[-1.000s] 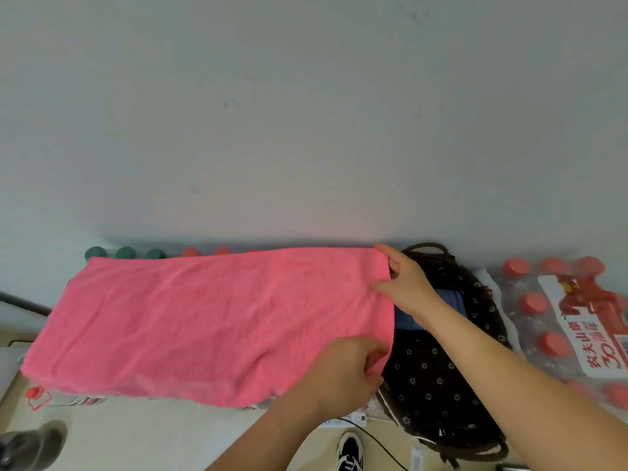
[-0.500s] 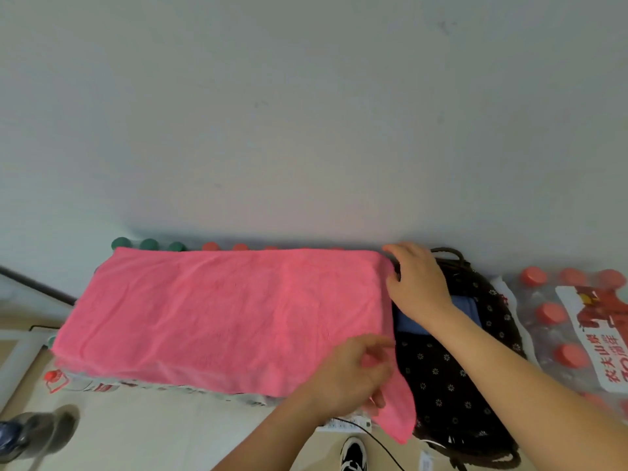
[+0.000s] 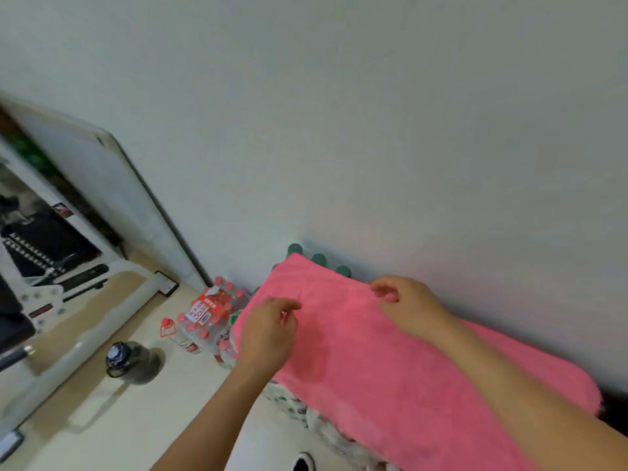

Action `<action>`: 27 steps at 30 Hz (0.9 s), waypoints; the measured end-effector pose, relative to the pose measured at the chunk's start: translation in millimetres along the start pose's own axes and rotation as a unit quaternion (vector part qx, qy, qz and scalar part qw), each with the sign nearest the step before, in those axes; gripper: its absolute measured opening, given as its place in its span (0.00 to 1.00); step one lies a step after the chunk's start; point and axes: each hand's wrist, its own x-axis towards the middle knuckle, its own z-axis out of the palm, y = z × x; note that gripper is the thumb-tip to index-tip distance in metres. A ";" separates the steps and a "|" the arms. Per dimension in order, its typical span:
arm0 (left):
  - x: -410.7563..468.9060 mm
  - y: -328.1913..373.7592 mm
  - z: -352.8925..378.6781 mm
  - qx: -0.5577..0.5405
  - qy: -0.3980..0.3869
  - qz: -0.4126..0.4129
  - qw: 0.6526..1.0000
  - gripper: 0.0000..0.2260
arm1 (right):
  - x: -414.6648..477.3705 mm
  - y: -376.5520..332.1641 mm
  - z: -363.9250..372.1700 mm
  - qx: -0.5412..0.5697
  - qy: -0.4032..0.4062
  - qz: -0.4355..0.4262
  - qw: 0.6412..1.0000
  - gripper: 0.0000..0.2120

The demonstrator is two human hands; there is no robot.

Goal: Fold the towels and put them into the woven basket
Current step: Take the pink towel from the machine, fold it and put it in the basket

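Note:
A pink towel (image 3: 390, 362) lies spread flat over packs of bottles along the wall, running from the upper middle to the lower right. My left hand (image 3: 272, 331) hovers over its near left edge, fingers loosely curled and holding nothing. Over the towel's far edge, near the wall, is my right hand (image 3: 407, 307). Its thumb and fingers are bent but apart, with pink cloth showing between them. The view is blurred by motion. The woven basket is out of view, apart from perhaps a dark patch (image 3: 613, 411) past the towel's right end.
Green bottle caps (image 3: 317, 258) stick out behind the towel. A shrink-wrapped pack of red-capped bottles (image 3: 209, 314) and a single bottle (image 3: 168, 329) stand on the floor to the left. A dark jug (image 3: 131, 362) stands nearer. A white cabinet (image 3: 85, 205) fills the left.
The view has swung left, away from the basket. Both hands have let go of the towel's right end and moved left along it to its left part. The towel now lies flat.

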 end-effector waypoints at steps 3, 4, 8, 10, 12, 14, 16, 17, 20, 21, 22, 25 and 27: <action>31.7 -58.4 -18.7 0.102 0.036 -0.025 0.994 0.12 | 41.7 -39.3 27.4 0.037 -0.037 0.003 0.999 0.16; 37.4 -71.0 -20.8 0.119 0.018 -0.043 0.992 0.13 | 53.2 -50.7 34.9 0.038 -0.044 0.006 0.998 0.18; 43.8 -85.8 -21.6 0.137 -0.019 -0.027 0.990 0.12 | 91.3 -75.9 61.6 -0.019 -0.039 0.031 0.999 0.19; 46.0 -85.1 -23.2 0.123 -0.015 -0.022 0.992 0.09 | 104.0 -77.5 71.8 -0.060 -0.019 0.050 0.997 0.15; 47.8 -86.7 -22.9 0.106 -0.022 -0.018 0.994 0.07 | 112.0 -76.4 79.5 -0.094 -0.003 0.062 0.994 0.11; 50.5 -88.3 -24.7 0.068 -0.036 -0.015 0.997 0.06 | 115.3 -80.0 82.6 -0.109 0.008 0.056 0.992 0.08; 55.0 -88.3 -30.1 0.024 -0.055 -0.027 0.998 0.07 | 118.3 -83.1 84.3 -0.101 0.015 0.062 0.993 0.02; 57.8 -87.9 -33.3 0.007 -0.069 -0.034 0.997 0.07 | 121.0 -82.3 86.0 -0.098 0.015 0.069 0.993 0.03; 62.5 -84.2 -39.4 -0.037 -0.117 -0.040 0.992 0.07 | 127.2 -82.8 86.4 -0.108 0.015 0.078 0.991 0.05; 62.8 -83.3 -40.4 -0.057 -0.126 -0.042 0.990 0.07 | 130.1 -82.1 85.7 -0.112 0.027 0.074 0.991 0.05; 62.9 -83.3 -41.4 -0.077 -0.130 -0.044 0.988 0.07 | 133.0 -82.7 84.0 -0.117 0.042 0.073 0.990 0.05; 61.5 -86.2 -47.1 -0.135 -0.160 -0.040 0.977 0.05 | 143.1 -85.1 80.4 -0.114 0.085 0.068 0.988 0.06; 59.5 -90.6 -51.0 -0.188 -0.209 -0.041 0.959 0.10 | 148.0 -88.2 81.1 -0.128 0.100 0.066 0.985 0.06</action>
